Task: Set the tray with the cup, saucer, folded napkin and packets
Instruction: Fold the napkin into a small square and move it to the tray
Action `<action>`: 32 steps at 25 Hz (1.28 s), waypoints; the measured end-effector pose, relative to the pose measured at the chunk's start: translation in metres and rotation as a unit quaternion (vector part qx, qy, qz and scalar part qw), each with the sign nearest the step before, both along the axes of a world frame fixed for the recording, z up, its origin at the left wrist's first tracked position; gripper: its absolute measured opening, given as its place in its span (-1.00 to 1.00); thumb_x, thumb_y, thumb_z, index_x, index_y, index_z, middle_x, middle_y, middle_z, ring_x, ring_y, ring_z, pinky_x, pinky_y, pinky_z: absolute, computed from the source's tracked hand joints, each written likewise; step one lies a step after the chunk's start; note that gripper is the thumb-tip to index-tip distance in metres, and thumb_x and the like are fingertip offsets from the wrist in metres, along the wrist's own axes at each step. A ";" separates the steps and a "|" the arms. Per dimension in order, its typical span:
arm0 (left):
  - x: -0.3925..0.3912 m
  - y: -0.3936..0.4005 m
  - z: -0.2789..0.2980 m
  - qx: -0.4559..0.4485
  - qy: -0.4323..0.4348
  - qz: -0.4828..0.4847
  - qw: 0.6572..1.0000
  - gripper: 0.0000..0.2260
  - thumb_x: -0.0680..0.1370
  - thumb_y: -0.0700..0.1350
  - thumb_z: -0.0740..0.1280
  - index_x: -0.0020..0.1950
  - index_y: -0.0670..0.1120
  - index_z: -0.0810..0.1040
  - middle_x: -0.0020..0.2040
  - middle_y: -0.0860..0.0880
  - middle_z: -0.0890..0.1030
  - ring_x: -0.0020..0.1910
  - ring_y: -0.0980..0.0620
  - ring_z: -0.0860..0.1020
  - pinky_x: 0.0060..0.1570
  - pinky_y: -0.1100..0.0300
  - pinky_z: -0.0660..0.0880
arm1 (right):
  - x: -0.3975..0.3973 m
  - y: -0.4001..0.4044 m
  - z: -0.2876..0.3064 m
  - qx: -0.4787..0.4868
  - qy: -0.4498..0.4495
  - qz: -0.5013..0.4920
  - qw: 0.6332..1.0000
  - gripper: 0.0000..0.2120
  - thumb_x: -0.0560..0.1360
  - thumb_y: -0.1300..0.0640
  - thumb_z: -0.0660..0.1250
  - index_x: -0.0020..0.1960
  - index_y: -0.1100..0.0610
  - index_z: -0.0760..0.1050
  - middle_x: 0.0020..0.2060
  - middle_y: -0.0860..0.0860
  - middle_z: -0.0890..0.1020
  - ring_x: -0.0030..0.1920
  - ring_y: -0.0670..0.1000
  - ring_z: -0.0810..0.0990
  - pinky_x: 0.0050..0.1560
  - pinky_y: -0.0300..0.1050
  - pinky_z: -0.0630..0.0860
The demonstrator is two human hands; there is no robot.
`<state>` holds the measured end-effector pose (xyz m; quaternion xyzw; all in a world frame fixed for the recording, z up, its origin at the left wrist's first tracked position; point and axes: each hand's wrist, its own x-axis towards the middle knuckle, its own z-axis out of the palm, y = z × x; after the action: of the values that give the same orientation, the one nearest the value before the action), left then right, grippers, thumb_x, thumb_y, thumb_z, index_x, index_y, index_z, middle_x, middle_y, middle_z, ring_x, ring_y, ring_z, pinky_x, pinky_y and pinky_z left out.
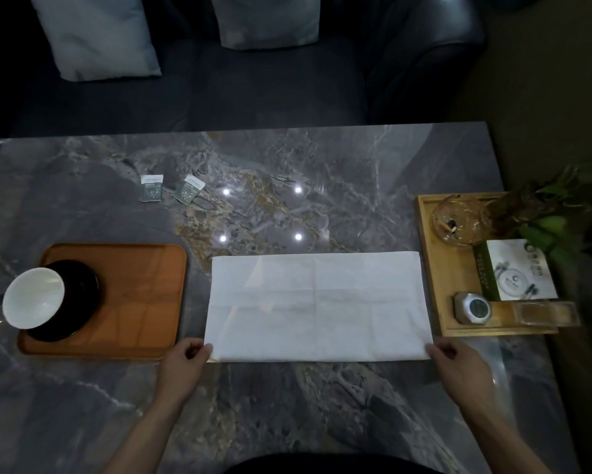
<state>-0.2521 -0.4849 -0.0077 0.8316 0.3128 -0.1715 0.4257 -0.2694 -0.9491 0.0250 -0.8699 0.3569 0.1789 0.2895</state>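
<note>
Both hands, left hand [185,362] and right hand [458,366], pinch the napkin's [316,302] near corners, mid-fold. Cup [33,299] and saucer [77,299] sit on the tray [144,289]; packets [171,189] wait upper left.

White napkin [318,306] lies flat on the marble table [287,405], folded to a wide rectangle. Left hand [185,362] pinches its near left corner, right hand [458,366] the near right corner. Orange tray [140,295] to the left carries a black saucer [82,295] with a white cup [33,297] on it. Two packets [169,189] lie farther back, apart from the tray. Wooden tray [431,268] just beside the napkin's right edge.
</note>
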 end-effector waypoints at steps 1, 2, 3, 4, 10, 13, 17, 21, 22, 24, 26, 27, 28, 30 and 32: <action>-0.001 0.000 0.001 0.005 -0.001 -0.002 1.000 -0.94 0.50 -0.22 0.44 -0.16 -0.10 0.61 -0.21 -0.09 0.66 -0.16 -0.09 0.59 -0.11 0.05 0.46 | -0.002 -0.001 0.000 0.006 0.000 0.000 1.000 -0.92 0.48 0.02 0.40 -0.16 0.01 0.58 -0.21 0.02 0.66 -0.20 0.02 0.54 -0.12 -0.05 0.41; -0.003 0.001 0.001 0.008 -0.002 -0.002 1.000 -0.92 0.50 -0.22 0.44 -0.17 -0.09 0.60 -0.21 -0.08 0.65 -0.18 -0.07 0.58 -0.14 0.07 0.45 | -0.004 -0.002 0.000 0.010 0.000 0.001 1.000 -0.92 0.48 0.03 0.41 -0.17 0.00 0.58 -0.23 0.00 0.65 -0.21 0.01 0.55 -0.13 -0.05 0.41; -0.004 0.000 0.002 0.010 -0.002 0.000 1.000 -0.91 0.50 -0.22 0.43 -0.18 -0.07 0.59 -0.22 -0.06 0.64 -0.19 -0.06 0.57 -0.18 0.10 0.44 | -0.005 -0.003 0.000 0.012 0.001 0.004 1.000 -0.92 0.48 0.04 0.42 -0.18 0.00 0.59 -0.24 -0.01 0.64 -0.21 0.00 0.55 -0.14 -0.05 0.42; -0.005 0.000 0.003 0.011 -0.001 0.002 1.000 -0.90 0.51 -0.21 0.43 -0.18 -0.06 0.58 -0.23 -0.04 0.64 -0.19 -0.04 0.56 -0.20 0.13 0.43 | -0.006 -0.003 0.000 0.013 0.001 0.008 1.000 -0.92 0.48 0.04 0.42 -0.19 0.00 0.59 -0.26 -0.03 0.64 -0.22 -0.02 0.55 -0.16 -0.06 0.41; -0.005 -0.003 0.009 0.007 0.002 0.002 1.000 -0.92 0.53 -0.22 0.40 -0.16 -0.10 0.57 -0.22 -0.07 0.62 -0.19 -0.05 0.55 -0.20 0.13 0.40 | -0.011 -0.005 -0.003 0.026 -0.004 0.001 1.000 -0.92 0.49 0.04 0.41 -0.11 0.04 0.60 -0.22 -0.02 0.64 -0.20 -0.04 0.56 -0.16 -0.06 0.41; -0.005 -0.005 0.012 0.012 0.004 -0.003 1.000 -0.94 0.53 -0.24 0.39 -0.14 -0.14 0.57 -0.20 -0.10 0.62 -0.18 -0.07 0.54 -0.19 0.12 0.39 | -0.014 -0.005 -0.004 0.037 -0.011 -0.013 0.999 -0.94 0.49 0.07 0.42 -0.11 0.05 0.60 -0.21 -0.01 0.65 -0.18 -0.01 0.57 -0.14 -0.04 0.43; -0.006 -0.004 0.014 0.005 0.010 -0.002 1.000 -0.95 0.54 -0.24 0.38 -0.13 -0.16 0.58 -0.19 -0.13 0.63 -0.16 -0.09 0.55 -0.15 0.08 0.40 | -0.017 -0.005 -0.005 0.046 -0.027 -0.017 0.998 -0.94 0.47 0.09 0.44 -0.16 0.06 0.60 -0.25 -0.02 0.66 -0.20 0.01 0.59 -0.14 -0.01 0.47; -0.005 -0.005 0.014 0.004 0.012 0.002 1.000 -0.94 0.53 -0.28 0.37 -0.13 -0.18 0.58 -0.18 -0.15 0.63 -0.16 -0.10 0.55 -0.13 0.08 0.40 | -0.022 -0.007 -0.008 0.066 -0.031 -0.032 0.997 -0.94 0.46 0.10 0.45 -0.18 0.05 0.59 -0.27 -0.03 0.67 -0.22 0.03 0.62 -0.09 0.07 0.55; -0.005 -0.005 0.015 0.005 0.012 0.001 1.000 -0.94 0.53 -0.29 0.37 -0.14 -0.18 0.58 -0.18 -0.15 0.63 -0.16 -0.10 0.55 -0.12 0.08 0.39 | -0.024 -0.008 -0.008 0.069 -0.030 -0.034 0.997 -0.94 0.46 0.10 0.45 -0.18 0.04 0.59 -0.27 -0.03 0.67 -0.21 0.04 0.63 -0.07 0.10 0.57; -0.004 -0.005 0.015 0.006 0.011 0.001 1.000 -0.94 0.53 -0.30 0.36 -0.14 -0.19 0.57 -0.17 -0.17 0.63 -0.15 -0.10 0.54 -0.12 0.07 0.39 | -0.026 -0.008 -0.008 0.072 -0.028 -0.036 0.996 -0.94 0.46 0.09 0.45 -0.18 0.02 0.59 -0.27 -0.04 0.68 -0.21 0.03 0.64 -0.06 0.12 0.58; -0.004 -0.006 0.016 0.008 0.010 0.001 1.000 -0.93 0.53 -0.30 0.36 -0.15 -0.19 0.57 -0.18 -0.17 0.63 -0.16 -0.09 0.54 -0.13 0.08 0.38 | -0.026 -0.008 -0.008 0.078 -0.027 -0.038 0.996 -0.94 0.46 0.08 0.45 -0.18 0.01 0.59 -0.27 -0.05 0.68 -0.20 0.02 0.64 -0.05 0.13 0.58; -0.004 -0.007 0.017 0.009 0.010 0.002 1.000 -0.93 0.53 -0.30 0.37 -0.15 -0.19 0.57 -0.18 -0.16 0.63 -0.15 -0.09 0.54 -0.14 0.08 0.38 | -0.026 -0.008 -0.008 0.080 -0.026 -0.040 0.996 -0.94 0.46 0.08 0.45 -0.18 0.01 0.59 -0.27 -0.06 0.69 -0.20 0.02 0.65 -0.05 0.13 0.58; -0.004 -0.007 0.018 0.009 0.009 0.004 1.000 -0.94 0.53 -0.29 0.37 -0.14 -0.19 0.57 -0.18 -0.16 0.62 -0.15 -0.09 0.54 -0.14 0.09 0.38 | -0.025 -0.007 -0.007 0.081 -0.026 -0.042 0.995 -0.94 0.46 0.08 0.45 -0.19 0.01 0.60 -0.27 -0.07 0.69 -0.21 0.01 0.65 -0.05 0.12 0.59; -0.004 -0.007 0.020 0.009 0.011 0.002 1.000 -0.96 0.53 -0.28 0.38 -0.12 -0.19 0.57 -0.16 -0.16 0.62 -0.13 -0.11 0.55 -0.12 0.09 0.39 | -0.025 -0.006 -0.006 0.082 -0.028 -0.047 0.995 -0.94 0.45 0.07 0.45 -0.19 0.00 0.60 -0.26 -0.08 0.69 -0.20 -0.01 0.66 -0.05 0.11 0.59; -0.005 -0.007 0.021 0.008 0.015 -0.001 1.000 -0.98 0.54 -0.27 0.37 -0.10 -0.21 0.58 -0.15 -0.17 0.62 -0.11 -0.12 0.55 -0.10 0.08 0.39 | -0.023 -0.004 -0.005 0.090 -0.033 -0.055 0.994 -0.94 0.45 0.08 0.45 -0.18 0.00 0.60 -0.24 -0.08 0.69 -0.18 0.00 0.66 -0.03 0.11 0.59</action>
<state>-0.2569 -0.4920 0.0135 0.8326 0.3200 -0.1821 0.4139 -0.2924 -0.9535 0.0204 -0.8248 0.3771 0.1651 0.3876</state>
